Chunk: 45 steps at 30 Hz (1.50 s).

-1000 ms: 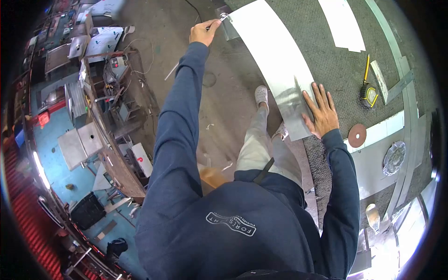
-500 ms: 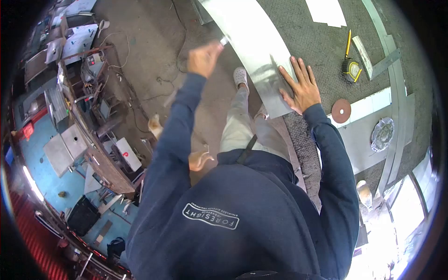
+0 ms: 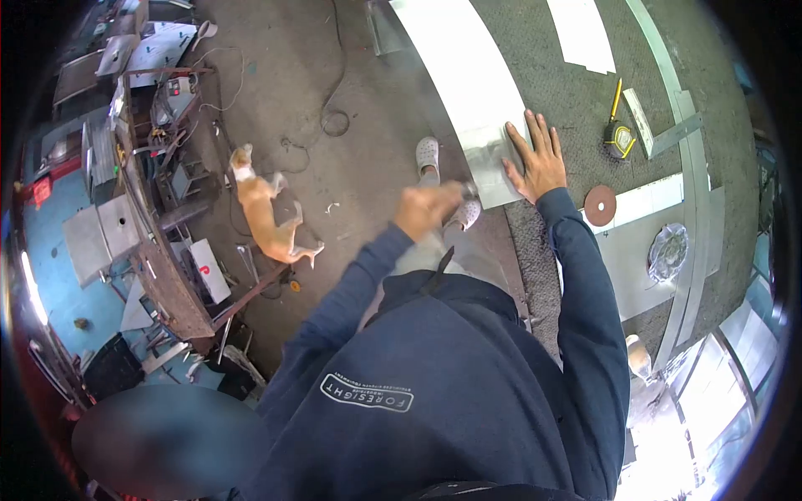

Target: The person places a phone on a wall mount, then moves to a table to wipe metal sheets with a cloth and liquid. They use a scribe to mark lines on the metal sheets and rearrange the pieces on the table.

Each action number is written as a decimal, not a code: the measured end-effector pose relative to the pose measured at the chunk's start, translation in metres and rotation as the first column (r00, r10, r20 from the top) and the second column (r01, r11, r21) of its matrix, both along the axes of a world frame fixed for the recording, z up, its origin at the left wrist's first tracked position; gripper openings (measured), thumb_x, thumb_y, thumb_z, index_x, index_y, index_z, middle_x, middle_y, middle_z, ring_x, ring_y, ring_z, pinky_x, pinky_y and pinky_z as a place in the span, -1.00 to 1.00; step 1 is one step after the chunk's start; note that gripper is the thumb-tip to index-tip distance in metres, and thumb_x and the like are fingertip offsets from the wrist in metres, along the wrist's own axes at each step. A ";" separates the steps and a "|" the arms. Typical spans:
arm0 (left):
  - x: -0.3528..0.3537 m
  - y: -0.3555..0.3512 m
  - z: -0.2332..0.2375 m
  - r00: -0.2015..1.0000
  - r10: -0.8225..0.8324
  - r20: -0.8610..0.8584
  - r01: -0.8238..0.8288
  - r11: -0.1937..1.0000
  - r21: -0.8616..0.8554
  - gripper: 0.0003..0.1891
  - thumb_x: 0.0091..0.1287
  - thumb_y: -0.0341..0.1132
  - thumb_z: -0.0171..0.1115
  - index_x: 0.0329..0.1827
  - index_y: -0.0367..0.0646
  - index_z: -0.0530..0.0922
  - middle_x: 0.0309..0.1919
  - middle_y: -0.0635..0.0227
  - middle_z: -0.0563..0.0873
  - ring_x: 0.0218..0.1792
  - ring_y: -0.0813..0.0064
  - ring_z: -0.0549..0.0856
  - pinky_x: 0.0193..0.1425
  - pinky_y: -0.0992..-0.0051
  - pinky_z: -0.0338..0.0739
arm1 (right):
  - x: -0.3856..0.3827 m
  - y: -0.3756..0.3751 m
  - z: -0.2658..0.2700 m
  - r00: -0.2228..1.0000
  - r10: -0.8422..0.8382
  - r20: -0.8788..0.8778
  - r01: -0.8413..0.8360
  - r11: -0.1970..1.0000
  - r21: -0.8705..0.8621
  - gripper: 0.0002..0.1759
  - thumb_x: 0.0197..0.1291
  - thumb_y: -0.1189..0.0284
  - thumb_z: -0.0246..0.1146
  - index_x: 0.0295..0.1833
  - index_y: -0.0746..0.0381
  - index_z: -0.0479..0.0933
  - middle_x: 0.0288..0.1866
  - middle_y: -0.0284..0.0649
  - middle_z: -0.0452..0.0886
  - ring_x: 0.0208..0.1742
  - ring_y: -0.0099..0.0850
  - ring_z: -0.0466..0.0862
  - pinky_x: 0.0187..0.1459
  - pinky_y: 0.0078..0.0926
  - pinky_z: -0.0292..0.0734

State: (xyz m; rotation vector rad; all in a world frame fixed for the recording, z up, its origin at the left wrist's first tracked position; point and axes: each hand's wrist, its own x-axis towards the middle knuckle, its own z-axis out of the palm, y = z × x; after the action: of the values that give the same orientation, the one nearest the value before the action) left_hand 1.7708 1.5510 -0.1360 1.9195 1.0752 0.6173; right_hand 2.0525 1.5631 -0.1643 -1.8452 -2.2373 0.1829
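Note:
A long, shiny strip of sheet metal lies on the carpeted bench, its near end by my legs. My right hand rests flat with spread fingers at the strip's right edge, near that end. Motion smears my left hand, which is closed beside the strip's left near corner. A small, light-coloured thing pokes out of its fingers, too blurred to name.
Right of the strip lie a tape measure, a pencil, a brown abrasive disc and a clear ashtray-like dish. A dog lies on the floor at left, near a cable and a cluttered workbench.
My left hand has come down along the strip's left edge toward its near end, still closed. My right hand stays flat on the strip. The dog, partly hidden before, now shows fully.

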 end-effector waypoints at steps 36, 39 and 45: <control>0.000 0.081 -0.026 0.980 -0.102 -0.168 0.127 0.982 0.141 -0.78 0.28 -0.19 0.37 -0.22 -0.17 0.77 -0.36 0.15 0.79 -0.43 0.24 0.77 -0.34 0.31 0.64 | -0.042 0.048 -0.003 0.991 -0.128 -0.028 0.126 0.989 -0.081 -0.24 0.33 0.04 0.16 0.60 -0.11 0.14 0.67 -0.08 -0.01 0.67 -0.10 -0.03 0.58 0.03 -0.07; 0.009 -0.063 -0.043 0.869 -0.427 -0.249 0.435 0.900 -0.024 -0.81 0.35 -0.20 0.26 -0.09 0.02 0.75 -0.35 0.31 0.77 -0.35 0.32 0.76 -0.28 0.33 0.64 | -0.043 0.046 -0.005 0.992 -0.129 -0.009 0.128 0.991 -0.035 -0.29 0.36 0.07 0.13 0.59 -0.12 0.16 0.66 -0.08 0.00 0.66 -0.09 0.00 0.58 0.02 -0.05; -0.016 -0.066 -0.001 0.982 -0.184 0.043 0.189 0.968 -0.165 -0.79 0.34 -0.24 0.30 -0.06 -0.08 0.75 -0.19 0.22 0.81 -0.25 0.26 0.79 -0.17 0.38 0.67 | -0.062 0.032 -0.003 0.963 -0.154 -0.222 0.198 0.962 0.188 -0.48 0.33 0.21 0.23 0.39 -0.01 0.44 0.56 -0.06 0.22 0.53 -0.06 0.26 0.46 -0.07 0.22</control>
State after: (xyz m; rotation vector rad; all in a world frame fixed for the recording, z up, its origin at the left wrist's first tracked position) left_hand 1.7544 1.4852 -0.1371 1.8335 0.8877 0.4318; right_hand 1.9908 1.5952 -0.1670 -1.8111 -1.8666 0.0968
